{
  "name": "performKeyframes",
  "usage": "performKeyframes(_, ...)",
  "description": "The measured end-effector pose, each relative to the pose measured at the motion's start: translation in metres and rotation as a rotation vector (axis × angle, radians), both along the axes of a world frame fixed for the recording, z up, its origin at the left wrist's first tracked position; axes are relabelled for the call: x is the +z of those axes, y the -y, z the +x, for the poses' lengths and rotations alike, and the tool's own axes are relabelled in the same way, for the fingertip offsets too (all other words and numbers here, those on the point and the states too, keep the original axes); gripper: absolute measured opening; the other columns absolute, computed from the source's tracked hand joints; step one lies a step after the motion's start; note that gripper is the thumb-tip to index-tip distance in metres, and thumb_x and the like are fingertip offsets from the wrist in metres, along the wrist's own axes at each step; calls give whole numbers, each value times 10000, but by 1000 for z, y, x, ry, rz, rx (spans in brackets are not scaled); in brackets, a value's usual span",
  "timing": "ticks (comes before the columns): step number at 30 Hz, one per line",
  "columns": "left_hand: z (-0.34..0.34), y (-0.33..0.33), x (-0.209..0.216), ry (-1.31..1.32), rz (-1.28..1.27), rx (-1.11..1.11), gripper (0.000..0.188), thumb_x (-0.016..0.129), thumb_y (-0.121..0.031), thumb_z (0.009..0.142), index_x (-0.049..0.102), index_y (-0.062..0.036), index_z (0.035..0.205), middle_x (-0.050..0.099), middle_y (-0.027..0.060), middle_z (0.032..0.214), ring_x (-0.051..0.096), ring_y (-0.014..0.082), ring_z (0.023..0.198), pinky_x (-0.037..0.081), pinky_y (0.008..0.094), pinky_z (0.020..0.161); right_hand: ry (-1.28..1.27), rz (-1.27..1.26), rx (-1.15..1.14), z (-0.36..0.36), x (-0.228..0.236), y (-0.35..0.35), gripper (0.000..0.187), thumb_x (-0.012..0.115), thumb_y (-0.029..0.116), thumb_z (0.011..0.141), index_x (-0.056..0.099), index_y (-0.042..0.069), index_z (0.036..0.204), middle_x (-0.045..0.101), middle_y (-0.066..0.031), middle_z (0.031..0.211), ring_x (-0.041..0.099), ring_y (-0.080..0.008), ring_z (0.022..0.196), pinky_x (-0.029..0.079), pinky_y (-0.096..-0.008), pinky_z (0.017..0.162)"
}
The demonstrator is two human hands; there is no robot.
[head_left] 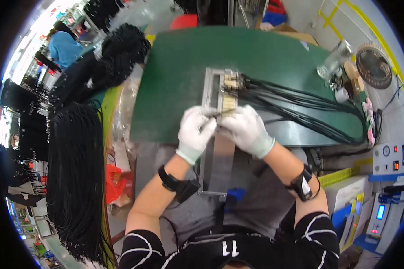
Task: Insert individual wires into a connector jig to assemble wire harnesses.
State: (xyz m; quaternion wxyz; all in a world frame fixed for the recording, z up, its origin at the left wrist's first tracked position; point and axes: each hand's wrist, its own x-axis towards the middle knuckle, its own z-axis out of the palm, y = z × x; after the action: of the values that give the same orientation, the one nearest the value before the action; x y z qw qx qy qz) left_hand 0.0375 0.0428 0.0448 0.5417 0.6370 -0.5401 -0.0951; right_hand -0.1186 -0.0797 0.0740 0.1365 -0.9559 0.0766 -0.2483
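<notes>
Left hand (195, 130) and right hand (247, 130) met over the metal frame (208, 92)

Both hands were white-gloved, fingertips bunched close together; a small dark piece showed between them, too small to identify; could not tell whether either hand was closed on it. Frame lay lengthwise away from the person, its far part on the green bench (175, 58), its near end jutting past the bench edge; a row of cream blocks (229, 103) sat along the frame, just beyond the fingertips; black cables (300, 95) ran from the far end of the row rightward across the bench, curving near its right end; a clear jar (334, 59) and a round fan (374, 66) were at upper right; left of the bench, a thick black cable bundle (74, 170) hung in a mass; a person in blue (65, 47) was farther off, upper left.
</notes>
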Motion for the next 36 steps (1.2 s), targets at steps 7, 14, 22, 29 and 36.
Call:
performKeyframes(7, -5, 7, 15, 256, -109, 1, 167, 714, -96, 824, 617, -37, 701, 711, 131, 1100, 610, 313, 1056, 460, 429, 958, 139, 441, 101, -3, -10, 12, 183, 796, 245, 746, 697, 145, 862, 678, -35, 834, 626, -272, 845, 445, -405, 732)
performKeyframes(14, -1, 11, 2, 149, -99, -16, 207, 748, -149, 809, 609, -38, 703, 708, 127, 1120, 608, 320, 1045, 461, 450, 934, 107, 77, 31, -3, 8, 10, 184, 779, 309, 798, 706, 143, 829, 678, -35, 781, 641, -272, 795, 468, -394, 679)
performKeyframes(22, -4, 11, 11, 374, -223, 5, 150, 727, -107, 825, 624, -34, 743, 699, 154, 1114, 608, 347, 1088, 483, 434, 940, 23, 832, 81, -12, -9, 16, 128, 750, 228, 844, 712, 110, 877, 694, -54, 840, 647, -305, 809, 498, -423, 695)
performKeyframes(29, -2, 9, 10, 266, -178, -14, 120, 708, -99, 837, 639, -36, 761, 698, 146, 1126, 606, 333, 1095, 482, 433, 951, -11, 422, 203, -5, -1, 31, 174, 777, 143, 773, 689, 79, 909, 662, -54, 829, 626, -286, 815, 488, -377, 705)
performKeyframes(36, 4, 14, -10, -215, 14, -5, 128, 693, -95, 850, 676, 4, 770, 711, 115, 1112, 585, 284, 1129, 477, 388, 951, 166, 37, 4, 5, -5, 8, 203, 788, 166, 755, 699, 129, 934, 671, -23, 817, 603, -258, 829, 437, -377, 762)
